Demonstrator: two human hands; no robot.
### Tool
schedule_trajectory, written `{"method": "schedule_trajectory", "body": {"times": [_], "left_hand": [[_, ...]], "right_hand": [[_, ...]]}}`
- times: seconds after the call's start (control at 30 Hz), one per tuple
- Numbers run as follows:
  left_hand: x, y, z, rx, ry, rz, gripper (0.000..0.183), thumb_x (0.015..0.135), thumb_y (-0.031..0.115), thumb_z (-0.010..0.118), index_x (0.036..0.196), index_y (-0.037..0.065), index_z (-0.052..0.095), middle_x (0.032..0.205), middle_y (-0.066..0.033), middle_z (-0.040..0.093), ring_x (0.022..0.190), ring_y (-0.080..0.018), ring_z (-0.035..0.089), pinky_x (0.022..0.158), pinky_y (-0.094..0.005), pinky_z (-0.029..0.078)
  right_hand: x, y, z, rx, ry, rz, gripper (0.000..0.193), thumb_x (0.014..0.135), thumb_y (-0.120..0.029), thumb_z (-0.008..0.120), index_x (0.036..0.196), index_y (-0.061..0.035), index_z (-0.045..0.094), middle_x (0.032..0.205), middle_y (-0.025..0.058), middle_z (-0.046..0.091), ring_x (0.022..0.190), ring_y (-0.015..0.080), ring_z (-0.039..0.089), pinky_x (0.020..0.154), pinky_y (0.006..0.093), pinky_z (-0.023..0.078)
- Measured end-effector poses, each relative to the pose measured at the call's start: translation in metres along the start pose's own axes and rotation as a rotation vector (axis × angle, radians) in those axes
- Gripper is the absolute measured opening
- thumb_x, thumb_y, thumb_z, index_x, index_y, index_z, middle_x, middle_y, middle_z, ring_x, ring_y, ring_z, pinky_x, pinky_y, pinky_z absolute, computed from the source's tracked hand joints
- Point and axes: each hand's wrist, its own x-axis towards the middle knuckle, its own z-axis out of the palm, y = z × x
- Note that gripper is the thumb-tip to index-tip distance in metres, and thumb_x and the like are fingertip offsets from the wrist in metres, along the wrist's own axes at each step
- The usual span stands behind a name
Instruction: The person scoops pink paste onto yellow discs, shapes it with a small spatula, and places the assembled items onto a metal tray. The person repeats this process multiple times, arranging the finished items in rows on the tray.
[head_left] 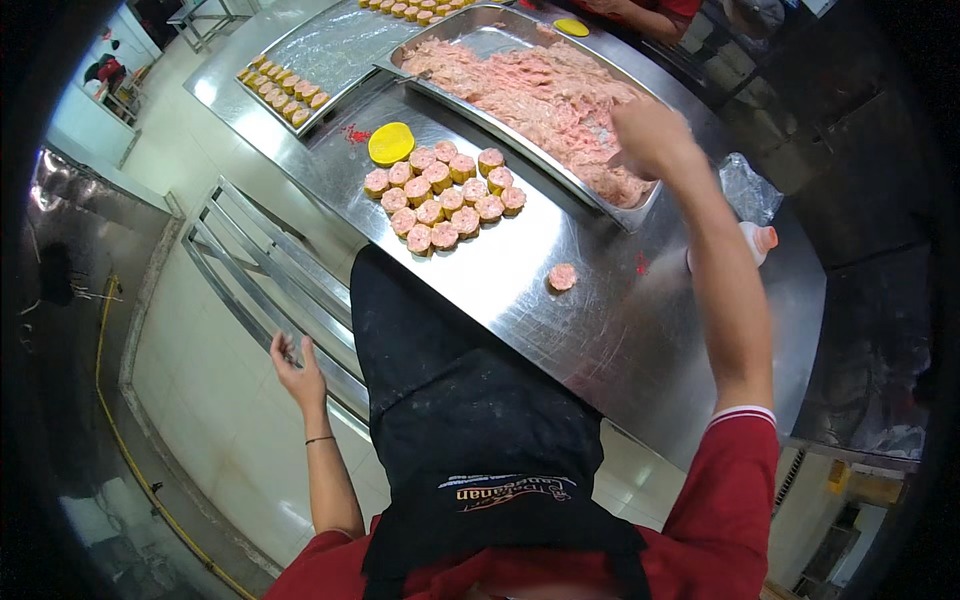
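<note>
reaching arm: right hand [652, 138] over the tray [520, 138], nr its right end; fingers bent down twd the meat, tips hidden/blurred, so can't tell if they grip anything or touch it.
free arm: left hand [300, 375] off the table, below its near edge, nr the metal rack [235, 300]; fingers loosely spread, nothing in them.
minced meat: pink minced meat [510, 80] in the tray, heaped along most of its length; bare steel shows nr its far-left end. tray lies along the table's far side.
dumplings: grp of dumplings [438, 190], yellow sides w/ pink tops, packed close on the table [620, 340] btwn tray & near edge, left of middle.
lone one: single dumpling [562, 277] well apart from the grp, nr the table's near edge.
yellow disc: flat yellow disc [391, 143] just beside the grp, on its far-left side.
other tray: film-lined tray [325, 55] at the table's left end, more filled pcs in rows along its near edge.
right end: clear plastic bag [750, 188] & white bottle [753, 246] w/ orange cap, bottle partly behind the right forearm.
across table: co-worker's red sleeve [655, 18] at the far edge.
</note>
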Motion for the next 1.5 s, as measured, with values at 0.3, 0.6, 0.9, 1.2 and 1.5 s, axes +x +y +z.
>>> {"method": "schedule_trajectory", "body": {"times": [0.3, 0.6, 0.9, 1.2, 1.5], "left_hand": [[-0.057, -0.083, -0.004, 0.187, -0.061, -0.1, 0.076, 0.095, 0.024, 0.08, 0.156, -0.001, 0.041, 0.146, -0.0204, 0.053, 0.13, -0.0319, 0.054, 0.112, -0.0436, 0.043], [-0.01, -0.106, 0.006, 0.427, -0.17, -0.028, 0.086, 0.098, 0.032, 0.071, 0.163, -0.001, 0.025, 0.166, -0.0236, 0.035, 0.155, -0.0409, 0.031, 0.123, -0.0604, 0.022], [0.071, -0.125, 0.004, 0.62, -0.197, 0.128, 0.07, 0.103, 0.028, 0.058, 0.162, -0.001, 0.032, 0.162, -0.0208, 0.042, 0.149, -0.0333, 0.039, 0.118, -0.0561, 0.024], [0.08, -0.118, 0.003, 0.59, -0.219, 0.093, 0.069, 0.097, 0.027, 0.064, 0.156, 0.001, 0.041, 0.152, -0.0184, 0.051, 0.145, -0.0324, 0.044, 0.118, -0.0553, 0.023], [0.085, -0.107, -0.002, 0.606, -0.319, -0.003, 0.08, 0.096, 0.03, 0.063, 0.162, 0.0, 0.03, 0.157, -0.0219, 0.046, 0.149, -0.0342, 0.038, 0.119, -0.0561, 0.02]], "right_hand": [[0.03, -0.009, 0.049, 0.073, -0.078, -0.029, 0.026, 0.092, -0.009, 0.06, 0.105, 0.0007, 0.079, 0.107, 0.0248, 0.077, 0.1, 0.0402, 0.077, 0.087, 0.0504, 0.062], [-0.085, -0.017, 0.071, 0.568, 0.773, 0.107, 0.062, 0.093, -0.014, 0.075, 0.147, 0.0048, 0.052, 0.138, 0.0221, 0.062, 0.122, 0.0342, 0.061, 0.105, 0.0403, 0.049], [-0.231, -0.147, 0.156, 1.007, 0.603, 0.45, 0.077, 0.09, -0.021, 0.08, 0.153, 0.0023, 0.042, 0.141, 0.016, 0.053, 0.123, 0.0277, 0.05, 0.102, 0.0396, 0.041], [-0.229, -0.17, 0.169, 0.687, 0.473, 0.543, 0.117, 0.074, -0.042, 0.091, 0.16, 0.0025, 0.027, 0.156, 0.0187, 0.039, 0.14, 0.0362, 0.038, 0.118, 0.0493, 0.029], [-0.236, -0.166, 0.165, 0.551, 0.263, 0.537, 0.136, 0.065, -0.073, 0.089, 0.159, 0.0045, 0.029, 0.156, 0.0253, 0.037, 0.143, 0.0443, 0.038, 0.12, 0.0579, 0.028]]}}
